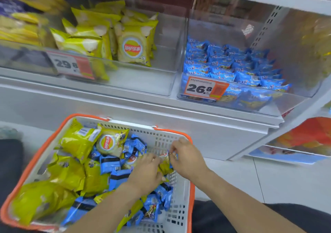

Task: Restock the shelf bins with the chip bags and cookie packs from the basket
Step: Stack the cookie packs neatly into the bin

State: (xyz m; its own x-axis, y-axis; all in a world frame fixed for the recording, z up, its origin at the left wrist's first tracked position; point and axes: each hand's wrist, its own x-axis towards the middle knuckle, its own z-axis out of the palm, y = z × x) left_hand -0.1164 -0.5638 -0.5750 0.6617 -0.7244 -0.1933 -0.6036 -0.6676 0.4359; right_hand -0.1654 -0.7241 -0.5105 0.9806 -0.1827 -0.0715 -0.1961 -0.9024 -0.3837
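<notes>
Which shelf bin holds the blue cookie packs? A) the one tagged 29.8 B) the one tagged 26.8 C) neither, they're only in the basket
B: the blue cookie packs fill the clear bin with the 26.8 price tag; the 29.8 bin holds yellow chip bags.

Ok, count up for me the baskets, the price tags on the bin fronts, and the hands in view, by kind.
Basket: 1
Price tags: 2, the 29.8 tag and the 26.8 tag
Hands: 2, left hand and right hand, the right pinching a small pack
Total: 5
</notes>
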